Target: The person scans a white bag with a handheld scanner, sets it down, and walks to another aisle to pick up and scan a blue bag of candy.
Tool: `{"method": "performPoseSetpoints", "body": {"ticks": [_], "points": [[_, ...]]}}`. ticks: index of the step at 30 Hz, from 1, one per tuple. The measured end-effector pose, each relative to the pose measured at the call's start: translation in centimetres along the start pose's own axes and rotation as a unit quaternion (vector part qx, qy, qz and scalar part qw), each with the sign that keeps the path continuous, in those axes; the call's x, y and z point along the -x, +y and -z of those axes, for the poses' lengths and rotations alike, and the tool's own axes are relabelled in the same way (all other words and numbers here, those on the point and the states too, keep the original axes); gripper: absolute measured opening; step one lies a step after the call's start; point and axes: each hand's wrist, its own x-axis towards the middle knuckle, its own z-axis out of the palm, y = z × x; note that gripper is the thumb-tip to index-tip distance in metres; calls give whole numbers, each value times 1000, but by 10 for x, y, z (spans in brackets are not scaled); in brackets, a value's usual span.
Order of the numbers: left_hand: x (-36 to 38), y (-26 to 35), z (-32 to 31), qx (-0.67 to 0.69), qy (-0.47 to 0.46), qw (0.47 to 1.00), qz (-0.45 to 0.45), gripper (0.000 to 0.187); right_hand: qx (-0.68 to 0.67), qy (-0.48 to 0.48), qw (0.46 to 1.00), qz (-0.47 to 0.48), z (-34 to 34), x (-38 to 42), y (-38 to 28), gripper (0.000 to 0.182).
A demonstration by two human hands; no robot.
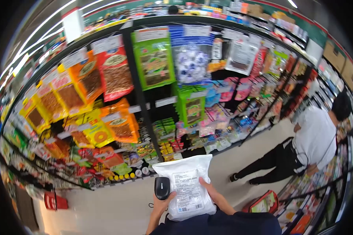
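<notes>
In front of my body is a plump white plastic package (206, 196) with a printed label and a barcode near its lower edge. My left hand (161, 204) grips its left side, the thumb lying on the label's edge. A small rounded black device (162, 188) sits at that same hand, and a thin cord loop shows below it. Closed on the package's right side is my right hand (209, 188), thumb on the front. The fingers behind the package are hidden.
A black rack (134, 78) of hanging snack bags stands ahead. To the right, a person in a white top (315, 133) faces another shelf. A red basket (55, 201) is on the floor at left; another red basket (276, 203) holding a green package is near my right side.
</notes>
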Motion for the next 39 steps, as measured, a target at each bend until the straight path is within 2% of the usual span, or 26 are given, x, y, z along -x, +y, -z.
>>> {"method": "performPoseSetpoints", "body": {"ticks": [2,4,6,8,10,12,16,18,19,20,22,23,24,25,26,27,28,29,30,32,36,39], "points": [[-12,-1,-12,7,-27,1000,-10,40,-12,22,999,29,9,-2,-4,63],[-21,-5,-22,13,8,999,-44,43,-7,25,999,35,24,-13,-2,63],[-31,-5,-36,32,-17,999,-29,47,6,54,998,41,40,-22,-4,61],[-40,-7,-49,65,20,997,-30,50,21,76,996,35,46,-22,-15,59],[-49,-3,-61,52,10,998,-18,49,29,64,997,32,45,-20,-37,58],[-60,-7,-74,27,18,999,-37,48,1,55,996,75,53,-23,-47,59],[-81,-21,-96,-13,39,999,0,51,-57,27,998,29,76,-25,-65,61],[-95,-24,-103,-57,-27,997,33,62,-81,13,997,-1,92,-30,-72,63],[-97,-22,-114,-39,2,999,3,61,-89,18,996,-17,101,-33,-74,64],[-100,-29,-122,-37,27,999,12,67,-103,22,994,-41,110,-35,-70,64],[-124,-82,-114,-65,-10,998,12,80,-159,25,986,-47,133,-50,-61,65],[-124,-65,-126,-63,-2,998,29,81,-78,44,996,14,142,-53,-63,64],[-124,-59,-134,-108,30,994,15,78,-43,36,997,57,161,-65,-48,66],[-125,-24,-148,-131,-10,991,-22,68,-115,37,992,21,146,-56,-69,67],[-133,-37,-147,-111,-39,993,-5,57,-113,34,993,9,136,-42,-93,68],[-133,-24,-155,-128,-51,990,-15,51,-152,2,988,8,143,-51,-89,68],[-127,-5,-166,-130,-38,991,-7,47,-156,11,987,34,140,-51,-97,60],[-131,-14,-168,-106,-31,994,-7,41,-169,11,985,40,151,-61,-89,59],[-129,2,-175,-76,-66,995,8,37,-173,6,985,14,150,-61,-84,59],[-130,3,-181,-112,-70,991,5,36,-62,78,986,135,149,-57,-97,58],[-125,-8,-189,-103,-62,993,-15,38,-33,65,994,87,163,-60,-95,57],[-117,-2,-193,-74,-53,996,7,41,20,49,994,96,169,-61,-96,54]]}}
